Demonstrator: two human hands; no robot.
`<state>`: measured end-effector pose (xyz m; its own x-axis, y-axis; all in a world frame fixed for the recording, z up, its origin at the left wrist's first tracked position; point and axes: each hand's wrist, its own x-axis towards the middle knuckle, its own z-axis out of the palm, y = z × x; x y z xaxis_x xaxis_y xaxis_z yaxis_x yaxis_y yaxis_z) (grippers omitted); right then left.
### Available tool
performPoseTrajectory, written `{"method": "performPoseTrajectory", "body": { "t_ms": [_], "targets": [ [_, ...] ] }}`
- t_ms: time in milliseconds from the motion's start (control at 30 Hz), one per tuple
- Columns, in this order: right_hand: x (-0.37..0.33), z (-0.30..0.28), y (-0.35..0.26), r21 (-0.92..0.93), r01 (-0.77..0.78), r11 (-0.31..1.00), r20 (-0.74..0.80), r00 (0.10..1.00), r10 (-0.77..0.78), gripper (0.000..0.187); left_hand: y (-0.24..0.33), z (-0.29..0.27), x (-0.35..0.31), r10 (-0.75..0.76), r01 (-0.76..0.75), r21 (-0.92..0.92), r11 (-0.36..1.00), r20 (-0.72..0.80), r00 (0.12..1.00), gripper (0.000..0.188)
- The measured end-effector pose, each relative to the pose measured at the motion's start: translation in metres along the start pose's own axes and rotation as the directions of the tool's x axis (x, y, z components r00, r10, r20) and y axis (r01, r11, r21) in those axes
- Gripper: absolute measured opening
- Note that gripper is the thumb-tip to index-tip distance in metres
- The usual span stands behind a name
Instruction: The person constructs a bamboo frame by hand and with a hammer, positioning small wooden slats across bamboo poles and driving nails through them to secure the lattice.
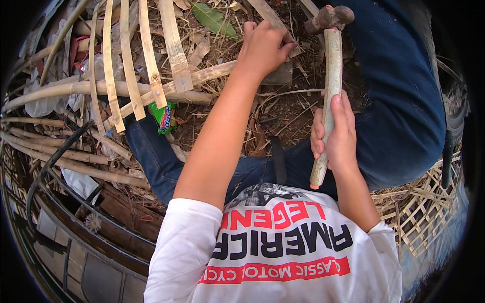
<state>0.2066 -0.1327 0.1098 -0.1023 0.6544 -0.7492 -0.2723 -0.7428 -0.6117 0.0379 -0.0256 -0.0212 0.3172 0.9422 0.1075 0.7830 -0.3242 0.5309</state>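
Note:
My right hand (337, 131) grips the lower part of a hammer's pale wooden handle. The hammer (333, 70) stands nearly upright in the picture, its rusty steel head at the top. My left hand (263, 48) is closed at the upper middle, fingers curled down over the end of a flat wooden strip (268, 12); what its fingertips pinch is hidden. Beneath that hand a bamboo crosspiece (209, 74) runs down to the left. Several bamboo slats (150, 55) fan out across it, some with nail heads near their ends. A short wooden block (279, 76) lies under the left hand.
My legs (404, 101) in dark trousers frame the work area. A green wrapper (162, 117) lies by the left leg, below a bamboo pole (111, 88). A leaf (214, 20) rests on the littered ground. Woven bamboo (424, 214) is at right, a dark metal frame (96, 207) at left.

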Motion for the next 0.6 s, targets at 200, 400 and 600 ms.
{"method": "performPoseTrajectory", "body": {
  "t_ms": [200, 400, 600],
  "targets": [
    [-0.001, 0.004, 0.0, -0.039, -0.029, 0.999, 0.002, 1.0, 0.029, 0.035, 0.0, -0.002, 0.0, -0.06, 0.061, 0.048, 0.997, -0.027, 0.998, 0.02],
    [-0.001, 0.003, -0.001, -0.087, -0.039, 0.995, -0.005, 0.999, 0.039, 0.036, -0.008, 0.005, -0.002, -0.021, 0.023, 0.042, 0.999, -0.05, 0.999, 0.022],
    [0.004, 0.002, -0.001, -0.066, 0.016, 0.998, -0.01, 1.0, -0.016, 0.037, -0.008, 0.007, 0.003, 0.013, -0.013, -0.032, 0.999, 0.006, 1.0, 0.022]
  ]
}}
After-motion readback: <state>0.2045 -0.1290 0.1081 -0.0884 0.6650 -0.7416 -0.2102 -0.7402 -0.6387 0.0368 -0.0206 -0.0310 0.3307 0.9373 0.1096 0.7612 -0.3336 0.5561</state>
